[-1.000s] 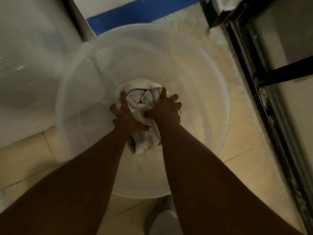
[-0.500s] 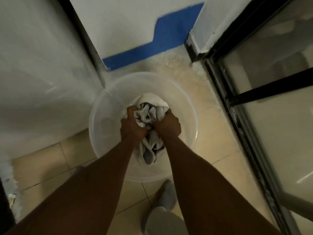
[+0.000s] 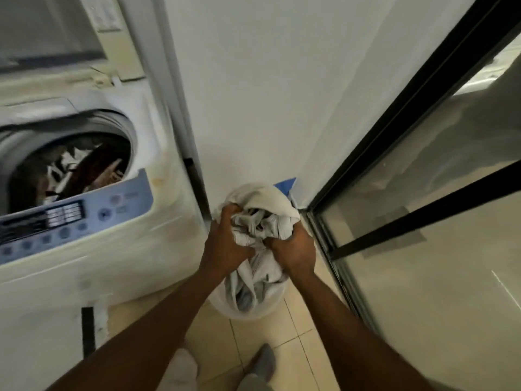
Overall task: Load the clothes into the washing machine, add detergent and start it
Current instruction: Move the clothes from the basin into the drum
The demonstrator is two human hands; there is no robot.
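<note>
- The person's left hand (image 3: 225,244) and right hand (image 3: 293,249) both grip the crumpled pale grey striped cloth bundle (image 3: 262,213). The fingers (image 3: 229,211) are curled tight into its folds, none spread.
- The bundle is held in the air before the white wall, just to the right of the white top-loading washing machine (image 3: 158,193) and above the translucent round plastic basin (image 3: 248,309) on the beige tiled floor (image 3: 296,334). A loose tail of cloth droops between the wrists towards the basin.
- The machine's lid (image 3: 50,32) stands up. The round drum opening (image 3: 70,170) shows dark and patterned clothes inside, so loading looks partly done. No detergent is in view.
- The step in hand appears to be carrying this load leftwards and up over the machine's front edge into the drum.
- It would be wise to gather the drooping tail first, so that it does not drag across the blue-grey control panel (image 3: 76,218) or snag on the drum's rim.
- Letting go over the middle of the opening, with the cloth loosened and not left in a tight ball, should help the load sit evenly.
- The black-framed glass door (image 3: 423,249) stands close on the right, so the right elbow has little room to swing.
- Whether the cloth is wet cannot be told; if it is, it will be heavy and may drip.
</note>
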